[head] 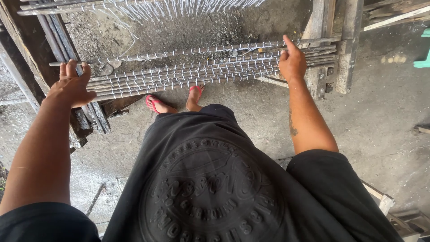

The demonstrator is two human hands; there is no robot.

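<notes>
Black fabric of the person's shirt (pixel 210 188) fills the foreground, raised lettering on it, with two feet in red sandals (pixel 154 104) showing on the concrete floor (pixel 380 116) just beyond. At the left end of a wooden frame (pixel 60 47), the left hand (pixel 71 87) lies palm-down over the ends of a row of thin rods (pixel 188 74), fingers spread and only loosely curled, resting on the rods rather than clamped round them. The rods, each hung with rows of small white pieces tied on at even gaps, lie side by side across the frame from its left rail to its right post (pixel 320 45). At the right end, the right hand (pixel 292 62) presses down on the rod ends with the forefinger stretched out along the farthest rod; whether the thumb is hooked beneath cannot be made out. By the look of them the rods are long, light and somewhat whippy, likely to sag if lifted at one end only, and the white pieces appear easily knocked or snagged; the bare ends at the two rails seem the safest places to take hold. More rods with hanging white threads (pixel 179 9) are cut off by the top edge. What the white pieces are, and the underside of the frame, stay unclear.
</notes>
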